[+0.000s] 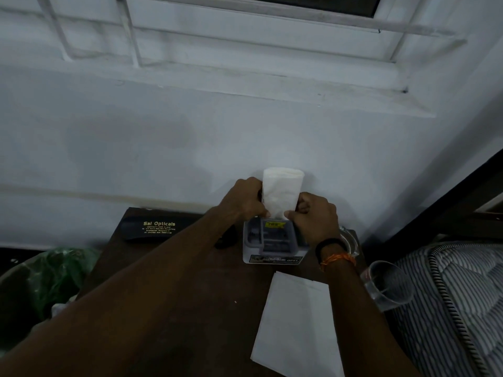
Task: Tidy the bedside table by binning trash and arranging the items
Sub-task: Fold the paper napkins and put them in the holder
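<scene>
Fingers of the left hand and of the right hand pinch the lower edges of a white tissue, held upright against the wall above a grey box. That box sits at the back of the dark counter. A black case lies to its left, a white sheet in front, a clear cup at the right edge, beside the bed. A green-lined bin stands left of the counter
</scene>
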